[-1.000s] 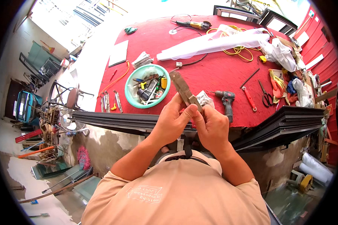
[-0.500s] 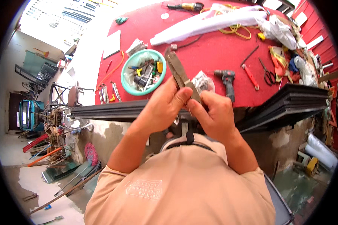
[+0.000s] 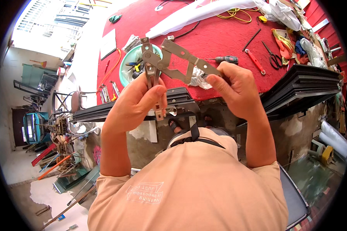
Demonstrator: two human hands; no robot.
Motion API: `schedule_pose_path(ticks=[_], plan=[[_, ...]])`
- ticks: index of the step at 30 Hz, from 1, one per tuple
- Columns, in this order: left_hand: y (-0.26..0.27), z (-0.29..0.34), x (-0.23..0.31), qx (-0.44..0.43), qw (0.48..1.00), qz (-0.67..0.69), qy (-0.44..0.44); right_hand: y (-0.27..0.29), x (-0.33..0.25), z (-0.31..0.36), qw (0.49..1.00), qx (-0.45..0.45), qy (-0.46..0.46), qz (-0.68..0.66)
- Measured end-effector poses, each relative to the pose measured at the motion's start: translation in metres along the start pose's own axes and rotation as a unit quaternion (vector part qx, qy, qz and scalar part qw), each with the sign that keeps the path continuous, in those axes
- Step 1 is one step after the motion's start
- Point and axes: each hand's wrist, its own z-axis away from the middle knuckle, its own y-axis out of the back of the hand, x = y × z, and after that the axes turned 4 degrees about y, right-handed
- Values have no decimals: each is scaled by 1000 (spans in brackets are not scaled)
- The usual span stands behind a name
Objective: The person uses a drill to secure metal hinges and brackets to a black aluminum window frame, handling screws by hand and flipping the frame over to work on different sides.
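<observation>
Between my two hands a metal friction hinge [image 3: 176, 51] is spread apart, its jointed flat arms unfolded above the near edge of the red table. My left hand [image 3: 137, 98] is closed round the hinge's narrow channel bar, which stands roughly upright and pokes out below the fingers. With thumb and fingers, my right hand [image 3: 235, 86] pinches the end of the other arm. Behind the hinge, a mint-green basin [image 3: 125, 73] of tools is partly covered. A clear plastic bag [image 3: 199, 79] lies beyond the hinge, and a cordless drill [image 3: 227, 59] rests past my right hand.
Dark frame profiles [image 3: 135, 107] run along the table's near edge, with another stack [image 3: 297, 82] at the right. Scissors [image 3: 275, 59], a red-handled tool [image 3: 255, 61] and a yellow cord [image 3: 235, 16] lie on the red table [image 3: 216, 38]. A long white wrapped bundle [image 3: 181, 19] crosses the far side.
The hinge was folded flat; now its arms are opened out. My hands have moved apart, left hand leftward, right hand rightward and up. The view has shifted, and the drill appears turned.
</observation>
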Motion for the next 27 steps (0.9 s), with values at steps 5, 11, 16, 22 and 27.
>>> schedule_pose_path(ticks=[5, 11, 16, 22, 27], plan=[[4, 9, 7, -9, 995, -99, -17, 17, 20, 8, 998, -39, -19, -54], [6, 15, -9, 40, 999, -2, -8, -3, 29, 25, 989, -5, -73, -126], [-24, 20, -15, 158, 986, 31, -44, -14, 21, 36, 986, 70, -86, -122], [-80, 4, -26, 215, 946, -210, -120, -39, -16, 46, 970, 24, -57, -234], [-112, -9, -56, 233, 916, -261, -198, -54, -15, 57, 969, 33, -59, -237]])
